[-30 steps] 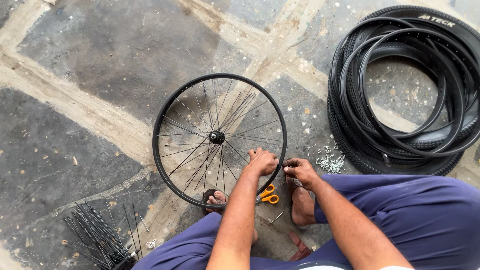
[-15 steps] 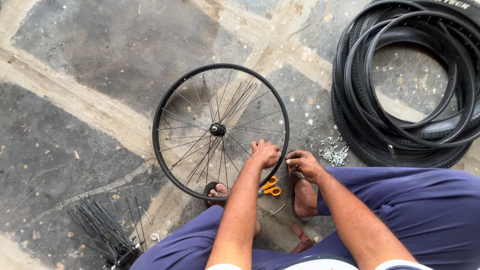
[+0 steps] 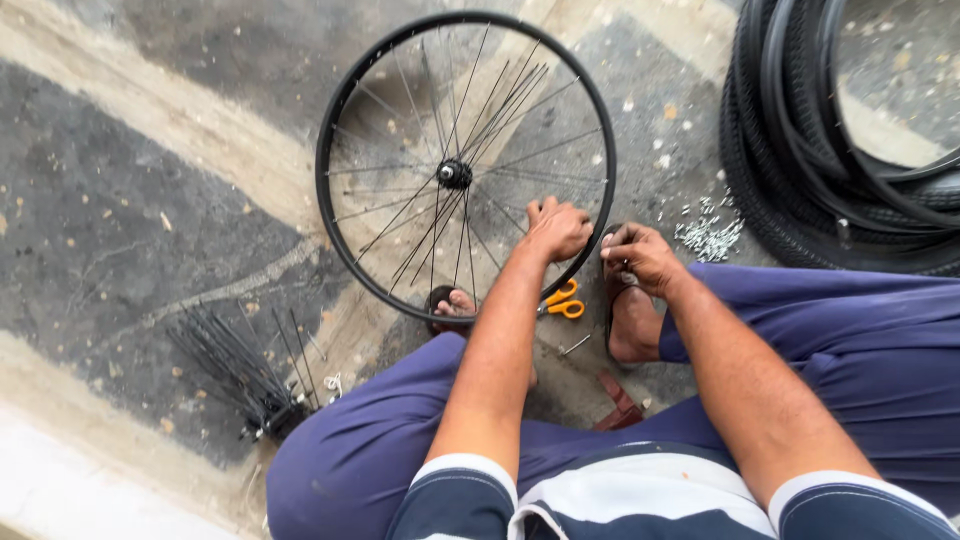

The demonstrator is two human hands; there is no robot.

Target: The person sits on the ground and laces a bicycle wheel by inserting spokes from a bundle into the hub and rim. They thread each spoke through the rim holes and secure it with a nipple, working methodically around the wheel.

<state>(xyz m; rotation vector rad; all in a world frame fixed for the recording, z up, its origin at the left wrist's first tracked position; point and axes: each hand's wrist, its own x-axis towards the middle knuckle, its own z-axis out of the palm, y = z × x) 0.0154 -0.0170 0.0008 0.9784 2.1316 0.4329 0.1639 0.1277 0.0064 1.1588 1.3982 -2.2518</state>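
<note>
You sit on a stone floor [image 3: 130, 230], stacked black tyres [image 3: 800, 180] to your right. A spoked bicycle wheel [image 3: 345, 120] lies flat before you. Your left hand [image 3: 558, 228] clenches its near rim; your right hand [image 3: 640, 256] pinches something too small to identify just outside it. Orange-handled scissors [image 3: 565, 300] lie beneath, loose spokes [image 3: 235, 365] bundled left.

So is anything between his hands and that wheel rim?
Nothing visible. The left hand rests on the spokes just inside the rim, and the right hand is at the rim's outer edge. The scissors lie on the ground below, out of the way.
</note>
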